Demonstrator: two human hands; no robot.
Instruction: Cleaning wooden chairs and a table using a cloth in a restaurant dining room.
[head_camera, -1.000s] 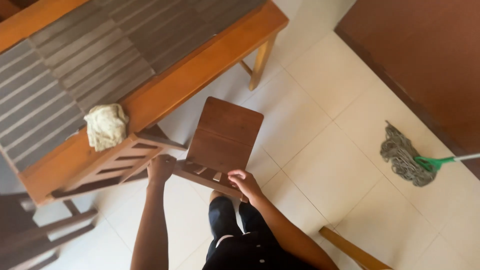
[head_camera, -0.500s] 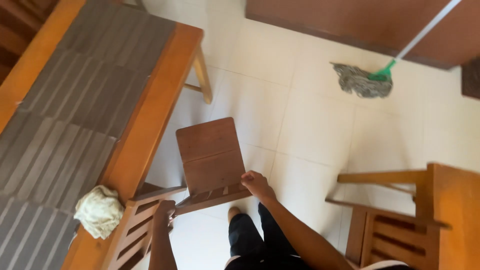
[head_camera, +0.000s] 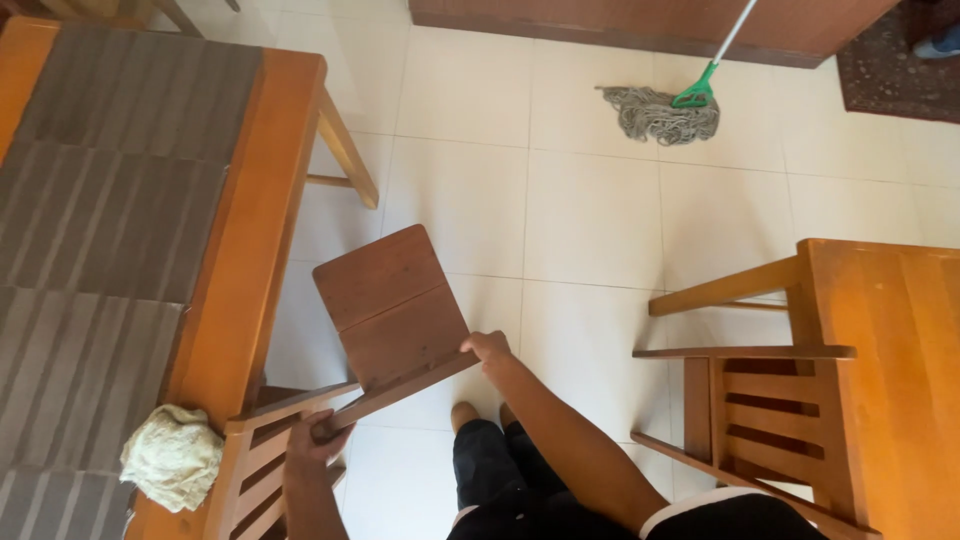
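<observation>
I see both hands gripping the dark wooden chair's top rail, left hand (head_camera: 318, 442) closed at one end, right hand (head_camera: 489, 348) closed at the other, keeping the chair (head_camera: 392, 312) steady on the tiled floor (head_camera: 590, 210) just beside the counter (head_camera: 262, 240)

Bright, even daylight around me; soft shadows under my chair (head_camera: 395, 320) (slight bending at the edges), everything fairly sharp.

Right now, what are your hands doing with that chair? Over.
Left hand grip shut on chair back, right hand too. Chair between table and second chair. Cloth on table edge, mop far off.
</observation>
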